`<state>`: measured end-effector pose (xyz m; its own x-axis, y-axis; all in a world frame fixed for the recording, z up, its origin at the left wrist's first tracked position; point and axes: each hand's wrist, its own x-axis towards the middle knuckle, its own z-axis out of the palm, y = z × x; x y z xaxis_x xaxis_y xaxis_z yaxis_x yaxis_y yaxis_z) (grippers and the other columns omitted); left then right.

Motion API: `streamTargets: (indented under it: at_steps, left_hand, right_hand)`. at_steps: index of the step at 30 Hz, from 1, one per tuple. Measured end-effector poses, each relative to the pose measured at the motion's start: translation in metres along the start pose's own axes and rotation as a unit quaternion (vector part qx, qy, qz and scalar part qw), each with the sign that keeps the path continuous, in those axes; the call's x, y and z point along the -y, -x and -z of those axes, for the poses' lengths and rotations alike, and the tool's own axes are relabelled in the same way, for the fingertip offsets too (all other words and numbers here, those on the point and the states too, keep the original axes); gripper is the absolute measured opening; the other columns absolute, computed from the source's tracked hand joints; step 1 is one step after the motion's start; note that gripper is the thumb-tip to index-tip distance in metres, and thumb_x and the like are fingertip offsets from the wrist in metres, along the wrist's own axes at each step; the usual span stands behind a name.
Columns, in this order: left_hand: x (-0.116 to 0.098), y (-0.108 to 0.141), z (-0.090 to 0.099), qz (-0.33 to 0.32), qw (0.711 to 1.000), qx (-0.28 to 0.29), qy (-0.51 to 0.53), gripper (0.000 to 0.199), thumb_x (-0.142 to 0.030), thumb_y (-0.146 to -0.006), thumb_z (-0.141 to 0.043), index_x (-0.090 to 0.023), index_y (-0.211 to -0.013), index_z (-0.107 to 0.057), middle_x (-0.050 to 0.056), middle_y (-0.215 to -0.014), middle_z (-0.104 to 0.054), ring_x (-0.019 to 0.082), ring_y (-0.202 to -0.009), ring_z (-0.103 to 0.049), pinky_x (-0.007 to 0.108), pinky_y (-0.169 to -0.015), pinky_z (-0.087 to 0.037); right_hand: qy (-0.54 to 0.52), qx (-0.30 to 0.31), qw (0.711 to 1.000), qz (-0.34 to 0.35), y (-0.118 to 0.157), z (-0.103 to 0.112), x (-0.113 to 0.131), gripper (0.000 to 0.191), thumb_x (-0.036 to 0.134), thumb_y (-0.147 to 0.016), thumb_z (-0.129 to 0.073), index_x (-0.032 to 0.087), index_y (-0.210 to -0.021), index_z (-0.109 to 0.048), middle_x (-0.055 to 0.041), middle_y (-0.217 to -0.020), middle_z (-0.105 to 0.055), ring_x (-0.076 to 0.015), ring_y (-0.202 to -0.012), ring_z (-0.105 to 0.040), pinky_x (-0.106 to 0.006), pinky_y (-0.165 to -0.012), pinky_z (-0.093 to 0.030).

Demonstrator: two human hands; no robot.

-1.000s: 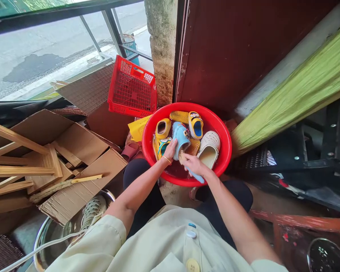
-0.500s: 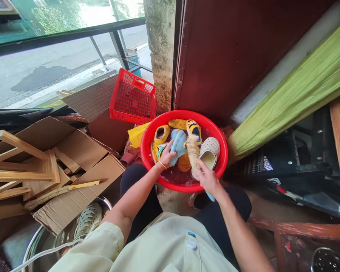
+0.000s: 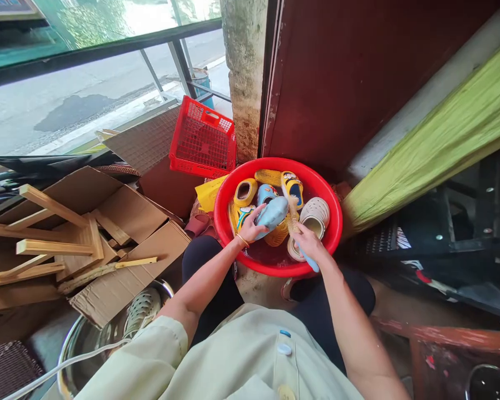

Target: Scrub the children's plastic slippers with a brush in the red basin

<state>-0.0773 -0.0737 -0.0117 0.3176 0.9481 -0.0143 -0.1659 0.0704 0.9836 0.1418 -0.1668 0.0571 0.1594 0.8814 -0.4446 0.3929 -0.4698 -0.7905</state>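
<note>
My left hand [image 3: 250, 226] grips a light-blue clog [image 3: 274, 213] above a red basin [image 3: 338, 222]. In my right hand [image 3: 307, 242] is a scrub brush [image 3: 294, 214] with pale bristles and a blue handle end; its head is beside the clog's right side, and I cannot tell if they touch. Dark reddish-looking water lies in the basin. Around the held clog are a yellow clog [image 3: 245, 191], another blue clog [image 3: 267, 192], a yellow clog with a dark-blue inside [image 3: 292, 186] and a cream clog [image 3: 315, 214]. More yellow footwear is partly hidden under my hands.
A red plastic crate [image 3: 204, 139] stands behind the basin. To the left, wooden stools [image 3: 58, 250] lie in an opened cardboard box [image 3: 120, 289], near a metal bowl [image 3: 69, 355] holding a grey clog [image 3: 143, 312]. A green cloth [image 3: 433, 133] slants down at the right.
The blue clog has turned in my left hand, from nearly upright to lying more level. The brush has tilted more upright beside it. The whole view has shifted slightly.
</note>
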Motion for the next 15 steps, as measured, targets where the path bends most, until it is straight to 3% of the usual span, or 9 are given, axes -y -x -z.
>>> streamTargets:
  at_steps: [4,8,12,15]
  left_hand:
    - [0.003,-0.002,-0.011,0.057,0.997,-0.041,0.045,0.086,-0.020,-0.054,-0.084,-0.023,-0.138,-0.063,0.007,-0.122,-0.071,0.032,-0.119,-0.063,0.043,-0.109,-0.045]
    - [0.008,-0.013,-0.012,0.165,0.965,-0.088,0.181,0.058,-0.040,-0.072,-0.073,-0.020,-0.126,-0.067,0.007,-0.107,-0.075,0.028,-0.103,-0.069,0.042,-0.097,-0.054]
    - [0.014,-0.018,-0.006,0.276,0.923,-0.097,0.249,0.052,-0.053,-0.082,-0.062,-0.014,-0.116,-0.070,0.011,-0.092,-0.076,0.028,-0.093,-0.072,0.045,-0.089,-0.058]
    - [0.018,-0.020,-0.004,0.285,0.921,-0.109,0.240,0.055,-0.054,-0.079,-0.065,-0.015,-0.118,-0.069,0.010,-0.089,-0.077,0.028,-0.090,-0.073,0.045,-0.088,-0.058]
  right_hand:
    - [0.023,-0.041,0.998,-0.032,0.009,-0.012,-0.024,0.066,0.037,-0.098,-0.049,0.023,-0.161,-0.035,0.0058,-0.067,-0.061,-0.0098,-0.041,-0.051,-0.018,-0.041,-0.044]
    - [0.106,-0.012,0.994,-0.010,0.015,-0.025,-0.038,0.060,0.041,-0.102,-0.044,0.025,-0.160,-0.039,-0.0038,-0.092,-0.075,-0.0154,-0.062,-0.068,-0.025,-0.061,-0.056]
    - [0.273,0.032,0.961,0.035,0.008,-0.033,-0.035,0.051,0.038,-0.103,-0.047,0.026,-0.153,-0.052,-0.0135,-0.123,-0.075,-0.0272,-0.104,-0.073,-0.035,-0.090,-0.054]
    - [0.333,0.046,0.941,0.034,-0.004,-0.037,-0.025,0.051,0.031,-0.103,-0.044,0.023,-0.153,-0.052,-0.0183,-0.122,-0.074,-0.0313,-0.108,-0.072,-0.041,-0.093,-0.052]
